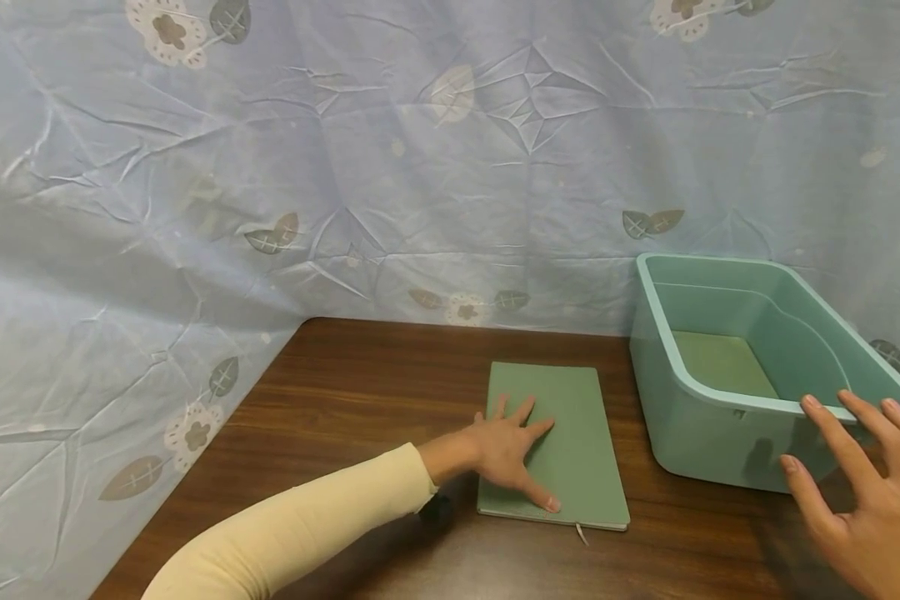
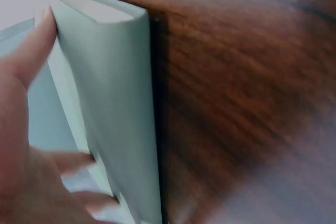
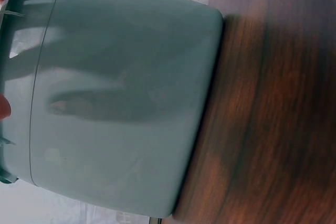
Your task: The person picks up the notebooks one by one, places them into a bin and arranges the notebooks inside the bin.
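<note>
A green notebook lies closed on the brown table, a ribbon bookmark sticking out at its near edge. My left hand rests on its cover with fingers spread. The left wrist view shows the notebook's spine close up, the thumb and fingertips on the cover. My right hand is at the near side of a light green plastic bin, fingers spread and its fingertips overlapping the rim in the head view. In the right wrist view the bin's outer wall bears the hand's shadow.
Inside the bin lies a flat green piece on the floor. Behind and left of the table hangs a pale floral cloth. The bin stands at the table's right side, to the right of the notebook.
</note>
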A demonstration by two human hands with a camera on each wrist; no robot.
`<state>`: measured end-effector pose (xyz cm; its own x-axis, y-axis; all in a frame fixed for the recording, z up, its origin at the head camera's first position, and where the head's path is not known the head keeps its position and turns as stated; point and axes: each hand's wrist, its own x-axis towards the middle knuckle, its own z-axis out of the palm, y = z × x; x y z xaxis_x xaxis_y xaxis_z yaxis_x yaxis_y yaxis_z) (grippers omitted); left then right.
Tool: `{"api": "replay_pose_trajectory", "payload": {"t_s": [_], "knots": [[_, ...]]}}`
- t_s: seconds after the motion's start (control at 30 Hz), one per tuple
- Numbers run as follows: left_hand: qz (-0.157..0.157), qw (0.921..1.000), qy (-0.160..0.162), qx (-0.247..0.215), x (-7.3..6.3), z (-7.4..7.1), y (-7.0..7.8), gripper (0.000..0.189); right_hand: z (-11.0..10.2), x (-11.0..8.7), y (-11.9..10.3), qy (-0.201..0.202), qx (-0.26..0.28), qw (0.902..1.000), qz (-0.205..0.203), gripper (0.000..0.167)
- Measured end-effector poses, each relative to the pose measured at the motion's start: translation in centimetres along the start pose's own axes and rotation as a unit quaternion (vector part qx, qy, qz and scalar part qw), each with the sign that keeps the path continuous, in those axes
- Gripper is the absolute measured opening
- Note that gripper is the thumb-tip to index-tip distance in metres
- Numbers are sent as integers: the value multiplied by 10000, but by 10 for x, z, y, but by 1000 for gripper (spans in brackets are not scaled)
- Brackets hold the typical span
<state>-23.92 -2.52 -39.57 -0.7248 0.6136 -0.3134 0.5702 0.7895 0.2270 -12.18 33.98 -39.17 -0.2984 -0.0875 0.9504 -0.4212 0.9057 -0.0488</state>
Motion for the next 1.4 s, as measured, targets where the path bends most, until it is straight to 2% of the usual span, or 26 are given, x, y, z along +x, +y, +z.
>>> {"api": "replay_pose_trajectory", "payload": {"t_s": [0.23,0.4,0.6,0.77,0.93,1.07,1.17,1.3,1.4], "knots": [[-652,9958,386,-512,7,1,2,120,0,-2,0,9,-7,10000,71,64],[-1198,9901,479,-554,11,-3,3,124,-1,0,0,3,-30,10000,21,64],[-1447,9861,606,-544,13,-7,9,128,0,3,-2,71,89,9999,-41,64],[-1699,9787,851,-782,18,-9,16,126,0,4,-3,69,146,9999,-5,64],[-1997,9644,1284,-1164,20,-9,18,108,-1,3,-2,-1,146,9999,41,64],[-2061,9512,1588,-1661,18,-11,16,97,-1,4,-2,-70,148,9998,71,64],[-2137,9421,1725,-1924,26,-6,10,108,-2,4,-2,-83,162,9998,96,65],[-2126,9257,1760,-2587,26,-6,7,124,-3,3,-2,-137,123,9998,99,65],[-2039,9137,1639,-3111,18,-14,6,124,-3,2,-1,-167,105,9998,67,66]]}}
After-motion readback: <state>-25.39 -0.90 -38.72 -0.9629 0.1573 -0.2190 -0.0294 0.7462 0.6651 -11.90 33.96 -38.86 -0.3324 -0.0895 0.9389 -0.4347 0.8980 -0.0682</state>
